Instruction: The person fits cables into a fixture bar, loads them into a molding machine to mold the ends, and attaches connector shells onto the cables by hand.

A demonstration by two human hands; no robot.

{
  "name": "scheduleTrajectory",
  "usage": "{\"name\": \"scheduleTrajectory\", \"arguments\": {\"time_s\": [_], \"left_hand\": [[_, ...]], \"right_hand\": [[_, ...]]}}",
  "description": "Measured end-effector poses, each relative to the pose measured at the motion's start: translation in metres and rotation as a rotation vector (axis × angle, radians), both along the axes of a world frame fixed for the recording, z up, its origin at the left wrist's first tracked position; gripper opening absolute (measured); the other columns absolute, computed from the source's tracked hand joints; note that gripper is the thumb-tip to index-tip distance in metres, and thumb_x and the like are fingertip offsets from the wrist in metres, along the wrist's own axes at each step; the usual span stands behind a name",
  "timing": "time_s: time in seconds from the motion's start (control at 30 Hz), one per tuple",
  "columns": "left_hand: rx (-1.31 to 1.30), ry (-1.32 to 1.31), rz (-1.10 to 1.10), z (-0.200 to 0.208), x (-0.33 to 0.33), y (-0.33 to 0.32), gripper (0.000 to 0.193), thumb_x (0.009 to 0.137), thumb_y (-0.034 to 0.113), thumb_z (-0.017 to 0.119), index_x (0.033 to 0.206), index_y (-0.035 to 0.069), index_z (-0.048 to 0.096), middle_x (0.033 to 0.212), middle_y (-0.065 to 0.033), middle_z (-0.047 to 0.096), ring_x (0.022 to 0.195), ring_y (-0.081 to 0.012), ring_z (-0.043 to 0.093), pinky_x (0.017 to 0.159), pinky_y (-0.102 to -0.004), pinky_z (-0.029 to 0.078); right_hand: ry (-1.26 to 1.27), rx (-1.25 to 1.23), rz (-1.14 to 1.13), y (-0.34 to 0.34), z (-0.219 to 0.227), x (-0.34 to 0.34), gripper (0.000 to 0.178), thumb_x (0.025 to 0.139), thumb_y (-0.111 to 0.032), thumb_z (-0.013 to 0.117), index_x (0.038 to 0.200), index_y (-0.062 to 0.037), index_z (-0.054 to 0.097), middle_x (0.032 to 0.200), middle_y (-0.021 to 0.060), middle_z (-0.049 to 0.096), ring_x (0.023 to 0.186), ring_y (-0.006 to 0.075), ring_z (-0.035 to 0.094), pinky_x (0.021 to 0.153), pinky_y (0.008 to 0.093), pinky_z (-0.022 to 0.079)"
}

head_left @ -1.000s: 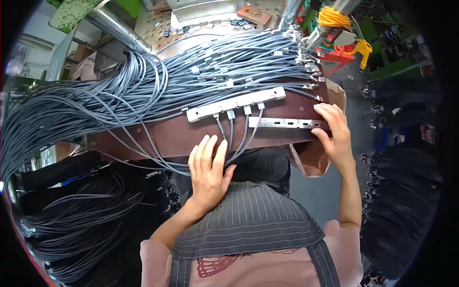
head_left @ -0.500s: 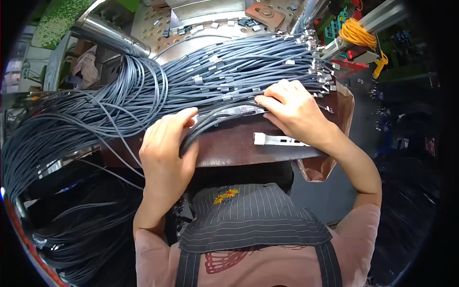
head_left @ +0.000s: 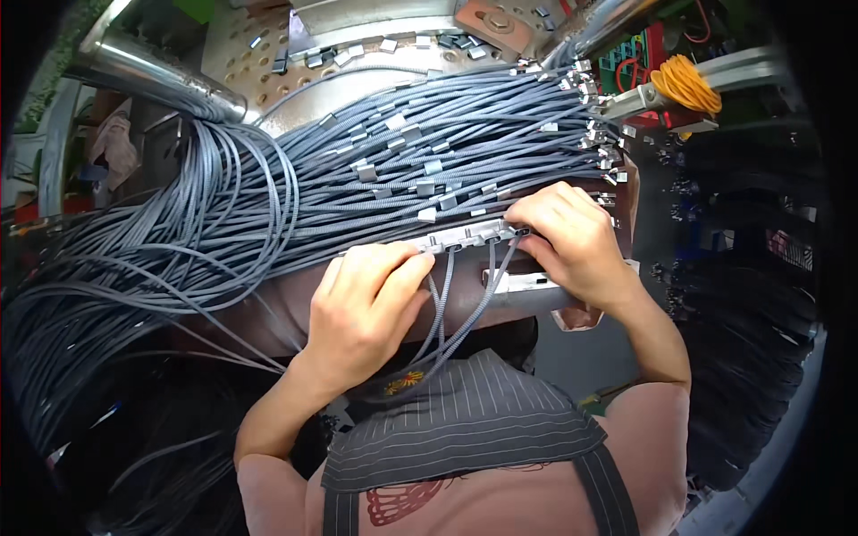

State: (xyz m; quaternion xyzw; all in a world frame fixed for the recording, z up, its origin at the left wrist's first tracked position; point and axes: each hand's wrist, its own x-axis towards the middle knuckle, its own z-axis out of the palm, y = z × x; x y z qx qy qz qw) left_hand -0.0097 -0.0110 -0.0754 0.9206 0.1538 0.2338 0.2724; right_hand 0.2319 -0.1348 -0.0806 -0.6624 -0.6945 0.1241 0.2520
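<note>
A slotted metal strip (head_left: 460,236) lies along the near edge of a big bundle of grey braided cords (head_left: 349,201). My left hand (head_left: 368,297) is closed on its left end, thumb and fingers pinched together. At its right end, my right hand (head_left: 572,237) pinches the strip beside a small dark-ended cord tip. Several cords (head_left: 444,299) hang from the strip's slots and loop down over my striped apron (head_left: 465,411). Small metal clips (head_left: 411,134) sit on the bundled cords. A second light metal strip (head_left: 527,280) rests just below my right hand.
A brown work surface (head_left: 304,290) lies under the cords. Behind stands a perforated metal plate (head_left: 255,67) with scattered metal clips. Metal posts rise on both sides, the right one with a coil of orange cord (head_left: 686,85). Dark cord bundles (head_left: 751,339) hang at the right.
My left hand has moved right, from the loose cords to the strip's left end. The cords it held to the left now hang below the strip toward me.
</note>
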Motion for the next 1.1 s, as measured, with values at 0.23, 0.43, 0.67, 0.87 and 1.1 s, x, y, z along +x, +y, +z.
{"name": "scheduleTrajectory", "arguments": {"time_s": [0.23, 0.43, 0.67, 0.87, 1.1], "left_hand": [[0.005, -0.091, 0.043, -0.018, 0.014, 0.015, 0.024, 0.069, 0.0, 0.074, 0.092, 0.004, 0.067, 0.091, -0.0055, 0.066, 0.078, -0.0227, 0.062, 0.068, -0.0331, 0.05], [-0.119, 0.045, 0.078, -0.007, 0.019, 0.017, 0.023, 0.069, 0.0, 0.075, 0.09, 0.007, 0.069, 0.085, -0.0052, 0.062, 0.082, -0.0226, 0.061, 0.067, -0.0319, 0.049], [-0.105, -0.021, 0.093, -0.007, 0.014, 0.005, 0.021, 0.074, -0.001, 0.075, 0.093, 0.004, 0.07, 0.083, -0.0078, 0.058, 0.073, -0.0241, 0.057, 0.061, -0.0329, 0.046], [-0.194, 0.11, 0.056, -0.006, 0.016, 0.015, 0.024, 0.076, 0.001, 0.074, 0.098, 0.008, 0.07, 0.093, -0.0071, 0.062, 0.083, -0.0239, 0.06, 0.07, -0.0339, 0.049], [-0.664, 0.174, 0.082, 0.037, -0.048, -0.017, 0.037, 0.082, 0.008, 0.073, 0.116, 0.0, 0.06, 0.106, -0.0167, 0.067, 0.1, -0.0316, 0.065, 0.089, -0.039, 0.051]], "right_hand": [[0.013, 0.115, 0.003, 0.005, -0.002, -0.004, 0.028, 0.073, -0.008, 0.078, 0.099, -0.0054, 0.065, 0.096, 0.0079, 0.068, 0.087, 0.0262, 0.066, 0.075, 0.0369, 0.052], [0.098, 0.06, -0.083, 0.005, -0.006, -0.008, 0.024, 0.075, -0.004, 0.076, 0.097, -0.0053, 0.067, 0.094, 0.0084, 0.068, 0.085, 0.028, 0.066, 0.074, 0.0368, 0.052], [-0.051, -0.021, -0.085, -0.013, -0.006, 0.002, 0.04, 0.067, -0.005, 0.078, 0.106, -0.0068, 0.066, 0.104, 0.0065, 0.062, 0.096, 0.0287, 0.059, 0.08, 0.0397, 0.045], [-0.042, -0.049, 0.008, 0.012, -0.008, -0.01, 0.041, 0.065, -0.003, 0.075, 0.104, -0.0069, 0.066, 0.1, 0.0053, 0.06, 0.093, 0.0261, 0.059, 0.079, 0.0386, 0.044], [-0.177, 0.292, 0.037, 0.008, 0.037, 0.006, 0.039, 0.062, -0.006, 0.076, 0.1, -0.011, 0.071, 0.092, 0.0049, 0.067, 0.076, 0.0222, 0.064, 0.068, 0.0347, 0.05]]}}
